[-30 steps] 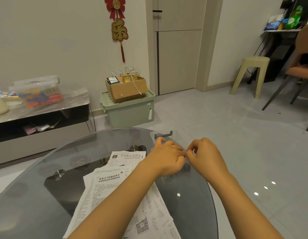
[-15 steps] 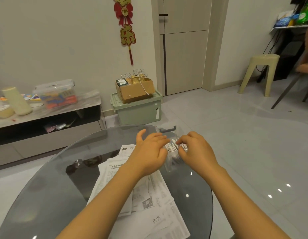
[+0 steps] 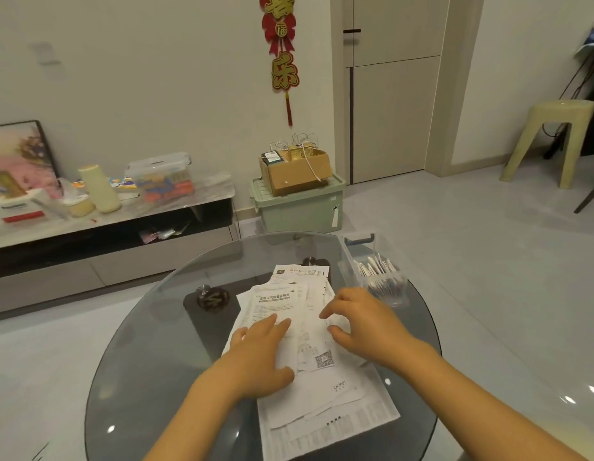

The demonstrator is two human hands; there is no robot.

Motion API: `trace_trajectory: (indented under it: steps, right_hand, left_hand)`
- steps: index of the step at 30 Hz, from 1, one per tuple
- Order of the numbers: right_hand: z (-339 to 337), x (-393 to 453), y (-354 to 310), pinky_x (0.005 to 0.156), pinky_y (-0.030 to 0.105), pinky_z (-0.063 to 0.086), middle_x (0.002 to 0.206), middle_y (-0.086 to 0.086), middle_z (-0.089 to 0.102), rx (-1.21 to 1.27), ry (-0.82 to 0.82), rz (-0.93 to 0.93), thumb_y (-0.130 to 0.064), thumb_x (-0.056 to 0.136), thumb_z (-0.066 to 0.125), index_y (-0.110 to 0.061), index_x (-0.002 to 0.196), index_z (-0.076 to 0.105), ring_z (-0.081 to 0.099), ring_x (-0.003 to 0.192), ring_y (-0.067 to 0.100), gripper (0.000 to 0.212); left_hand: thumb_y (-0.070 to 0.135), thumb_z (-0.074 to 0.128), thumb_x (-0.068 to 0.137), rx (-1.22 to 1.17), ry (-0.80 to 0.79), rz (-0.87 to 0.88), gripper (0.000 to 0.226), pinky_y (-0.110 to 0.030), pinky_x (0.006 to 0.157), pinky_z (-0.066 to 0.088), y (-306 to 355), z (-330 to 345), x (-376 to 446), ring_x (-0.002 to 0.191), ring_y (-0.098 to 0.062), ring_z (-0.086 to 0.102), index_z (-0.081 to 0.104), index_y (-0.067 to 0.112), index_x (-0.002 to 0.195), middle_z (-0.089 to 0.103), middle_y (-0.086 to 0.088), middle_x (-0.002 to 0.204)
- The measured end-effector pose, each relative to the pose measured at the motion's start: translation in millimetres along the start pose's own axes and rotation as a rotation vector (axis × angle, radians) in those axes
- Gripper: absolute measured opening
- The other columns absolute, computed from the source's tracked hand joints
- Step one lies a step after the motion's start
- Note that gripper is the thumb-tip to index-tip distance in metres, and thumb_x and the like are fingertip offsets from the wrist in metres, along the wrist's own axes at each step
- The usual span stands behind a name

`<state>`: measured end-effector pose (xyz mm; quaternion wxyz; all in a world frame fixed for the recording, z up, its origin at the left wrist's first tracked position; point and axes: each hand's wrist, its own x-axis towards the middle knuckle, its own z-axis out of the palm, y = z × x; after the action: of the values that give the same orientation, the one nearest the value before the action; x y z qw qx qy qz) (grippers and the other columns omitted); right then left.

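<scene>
A loose pile of printed paper leaflets (image 3: 308, 367) lies on the round glass table (image 3: 149, 344). My left hand (image 3: 259, 357) rests flat on the left side of the pile, fingers straight. My right hand (image 3: 362, 324) hovers over or touches the pile's right side, fingers spread and slightly bent, holding nothing. A clear plastic box (image 3: 372, 271) with small packets inside stands at the table's far right edge, just beyond my right hand.
Behind the table stand a low TV cabinet (image 3: 106, 224) with containers on top, a green storage bin (image 3: 299, 207) carrying a cardboard box (image 3: 295, 171), and a beige plastic stool (image 3: 551, 141) at the right. Grey tiled floor surrounds the table.
Both hands have left the clear plastic box and moved back and left onto the paper pile. The camera has tilted and turned left.
</scene>
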<state>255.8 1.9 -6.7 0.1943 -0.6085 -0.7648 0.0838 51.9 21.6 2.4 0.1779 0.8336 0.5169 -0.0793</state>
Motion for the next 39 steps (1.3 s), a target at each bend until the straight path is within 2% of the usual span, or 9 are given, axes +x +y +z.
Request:
trace_trajectory:
  steps: [6, 9, 13, 17, 21, 28, 32, 36, 39]
  right_hand:
    - [17, 9, -9, 0.099, 0.028, 0.038, 0.127, -0.016, 0.054, -0.019, -0.162, -0.120, -0.042, 0.085, 0.059, -0.034, 0.125, 0.055, 0.042, 0.120, 0.007, 0.041]
    - [25, 12, -11, 0.100, 0.028, 0.037, 0.129, -0.017, 0.054, -0.015, -0.223, -0.154, -0.044, 0.082, 0.063, -0.035, 0.127, 0.054, 0.043, 0.120, 0.007, 0.047]
    - [34, 16, -11, 0.099, 0.027, 0.036, 0.127, -0.017, 0.055, -0.010, -0.269, -0.199, -0.048, 0.082, 0.063, -0.037, 0.126, 0.055, 0.043, 0.119, 0.007, 0.046]
    - [39, 19, -8, 0.094, 0.028, 0.041, 0.117, -0.016, 0.061, 0.021, -0.275, -0.193, -0.053, 0.080, 0.062, -0.037, 0.117, 0.062, 0.047, 0.111, 0.006, 0.040]
    - [38, 21, -10, 0.083, 0.030, 0.045, 0.089, -0.014, 0.062, 0.077, -0.254, -0.180, -0.044, 0.085, 0.056, -0.030, 0.097, 0.069, 0.052, 0.095, 0.008, 0.023]
    - [29, 24, -12, 0.058, 0.027, 0.037, 0.073, 0.004, 0.056, 0.388, -0.184, 0.049, -0.027, 0.093, 0.046, -0.017, 0.082, 0.052, 0.044, 0.061, 0.012, 0.016]
    - [35, 29, -15, 0.052, 0.026, 0.029, 0.055, -0.005, 0.043, 0.421, -0.102, 0.125, -0.032, 0.097, 0.041, -0.018, 0.090, 0.048, 0.036, 0.050, 0.007, 0.017]
    - [40, 34, -18, 0.062, 0.025, 0.041, 0.078, -0.011, 0.056, 0.347, -0.115, 0.196, -0.040, 0.093, 0.047, -0.028, 0.115, 0.043, 0.053, 0.073, 0.008, 0.025]
    - [41, 34, -19, 0.082, 0.028, 0.047, 0.119, -0.006, 0.057, 0.279, -0.196, 0.203, -0.044, 0.085, 0.061, -0.033, 0.135, 0.027, 0.056, 0.106, 0.016, 0.061]
  left_hand:
    - [0.034, 0.048, 0.090, -0.113, -0.037, -0.035, 0.076, -0.035, 0.118, 0.003, -25, 27, 2, 0.146, -0.018, -0.003, 0.003, 0.034, 0.151, -0.005, 0.012, 0.158]
    - [0.036, 0.047, 0.094, -0.118, 0.039, 0.004, 0.066, -0.032, 0.116, 0.006, -26, 29, 9, 0.144, -0.016, 0.005, 0.013, 0.033, 0.150, 0.009, 0.013, 0.157]
    - [0.043, 0.057, 0.088, -0.217, 0.068, 0.062, 0.052, -0.029, 0.108, 0.026, -28, 26, 13, 0.130, -0.014, 0.028, 0.039, 0.044, 0.137, 0.037, 0.027, 0.138]
    - [0.038, 0.052, 0.093, -0.288, 0.115, 0.107, 0.036, -0.021, 0.105, 0.032, -31, 22, 14, 0.125, -0.003, 0.042, 0.053, 0.032, 0.129, 0.045, 0.024, 0.131]
    - [0.035, 0.046, 0.096, -0.389, 0.173, 0.085, 0.022, -0.027, 0.090, 0.048, -35, 21, 12, 0.101, -0.002, 0.057, 0.067, 0.030, 0.104, 0.064, 0.018, 0.108]
    - [0.035, 0.067, 0.085, -0.796, 0.213, 0.063, 0.011, -0.015, 0.070, 0.047, -45, 15, 15, 0.081, 0.002, 0.062, 0.069, 0.029, 0.093, 0.068, 0.019, 0.089]
    - [0.024, 0.074, 0.079, -0.984, 0.213, -0.012, 0.030, -0.021, 0.080, 0.054, -44, 18, 18, 0.094, -0.002, 0.066, 0.061, 0.031, 0.105, 0.068, 0.015, 0.106]
    - [0.017, 0.076, 0.076, -0.982, 0.241, -0.083, 0.042, -0.030, 0.075, 0.058, -42, 28, 25, 0.088, -0.008, 0.066, 0.054, 0.030, 0.109, 0.063, 0.011, 0.105]
    - [0.015, 0.076, 0.075, -0.892, 0.264, -0.069, 0.060, -0.016, 0.069, 0.052, -37, 32, 27, 0.082, -0.004, 0.062, 0.044, 0.030, 0.124, 0.055, 0.012, 0.105]
